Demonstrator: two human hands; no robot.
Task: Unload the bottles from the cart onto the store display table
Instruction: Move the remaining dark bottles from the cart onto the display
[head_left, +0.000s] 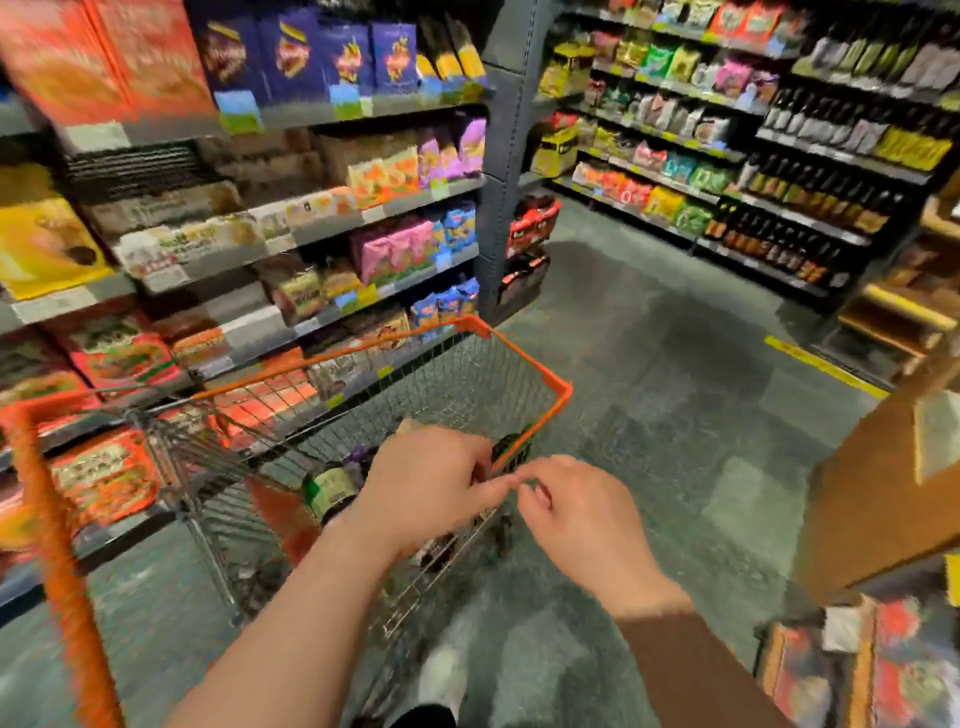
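Note:
A wire shopping cart (519, 358) with an orange rim stands in front of me in a store aisle. Inside it lie dark bottles; one with a green-and-cream label (330, 491) shows just left of my left hand. My left hand (428, 480) reaches down into the cart at its right side, fingers curled over something dark that it hides. My right hand (576, 506) hovers just outside the cart's right rim, fingers loosely bent, fingertips nearly touching the left hand. Whether either hand holds a bottle is hidden. The frame is motion-blurred.
Shelves of snack packets (311, 218) run along the left, close to the cart. More shelves with packets and dark bottles (789, 208) line the far right. A wooden display fixture (883, 499) stands at the right edge. Grey floor (675, 364) stretches ahead.

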